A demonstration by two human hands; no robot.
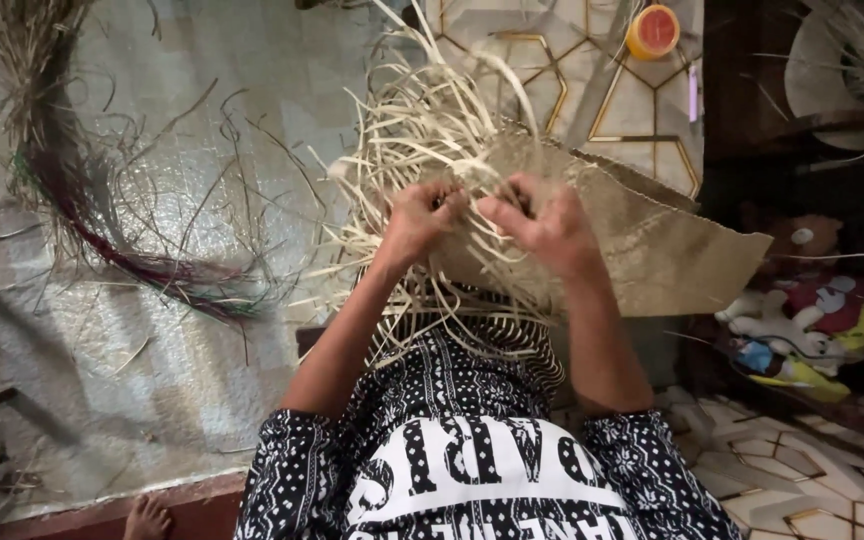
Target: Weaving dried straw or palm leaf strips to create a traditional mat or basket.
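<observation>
Head view looks down at two bare hands busy with a woven mat (652, 240) made of pale dry strips. Left hand (420, 218) is curled shut on a few loose strips (402, 130) at the unfinished edge of the mat, and its fingertips are hidden among them. Right hand (542, 222) sits just beside it, touching the mat, with its grip pinched together on more of the strips; which strip it holds is hard to tell, since they cross over each other in a messy bunch. Much of the mat's near edge is hidden behind the hands and arms. It is held up above the person's lap, over a black and white patterned shirt (472, 460) with big white letters, cut off at the bottom edge. On the left, a bundle of long dry stalks (62, 160) with some green and purple ones lies on a shiny floor sheet (202, 90). A small round orange lid or tub (654, 30) sits on the tiled floor at the top. On the dark right side, soft toys (802, 320) lie in a heap, hard to make out. A bare foot (147, 518) peeks in at the bottom edge.
</observation>
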